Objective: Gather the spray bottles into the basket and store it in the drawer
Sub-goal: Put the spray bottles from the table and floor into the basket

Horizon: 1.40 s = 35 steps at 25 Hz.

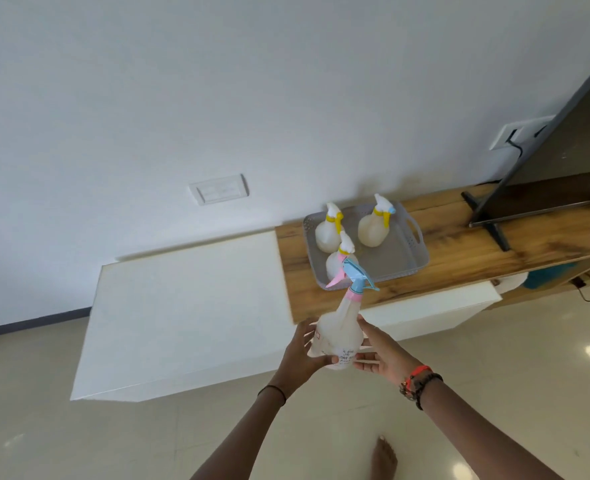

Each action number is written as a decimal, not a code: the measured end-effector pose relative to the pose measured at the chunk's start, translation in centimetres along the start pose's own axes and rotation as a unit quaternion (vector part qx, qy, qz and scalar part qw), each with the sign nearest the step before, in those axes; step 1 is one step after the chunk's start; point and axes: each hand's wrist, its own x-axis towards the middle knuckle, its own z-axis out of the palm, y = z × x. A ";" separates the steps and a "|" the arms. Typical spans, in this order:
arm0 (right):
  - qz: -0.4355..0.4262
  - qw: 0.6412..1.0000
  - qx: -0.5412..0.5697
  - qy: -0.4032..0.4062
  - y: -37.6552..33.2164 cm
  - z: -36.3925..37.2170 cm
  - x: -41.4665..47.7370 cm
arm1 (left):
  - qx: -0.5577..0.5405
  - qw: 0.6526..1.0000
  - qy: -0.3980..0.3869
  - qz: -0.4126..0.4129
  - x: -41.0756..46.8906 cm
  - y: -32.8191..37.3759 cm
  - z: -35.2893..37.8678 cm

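Gripping the pink-and-blue spray bottle [340,329] by its fat base, left hand [302,355] and right hand [380,355] curled round it to keep it upright, basket [395,263] just ahead on the tabletop [460,244], three bottles [373,230] already inside.

Bright soft light, glare spots on floor [494,375], slight blur, warped edges
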 end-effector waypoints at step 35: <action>-0.098 0.994 -0.058 0.004 -16.5 -15.5 22.9 | 0.062 0.996 0.058 -0.011 26.9 6.7 13.5</action>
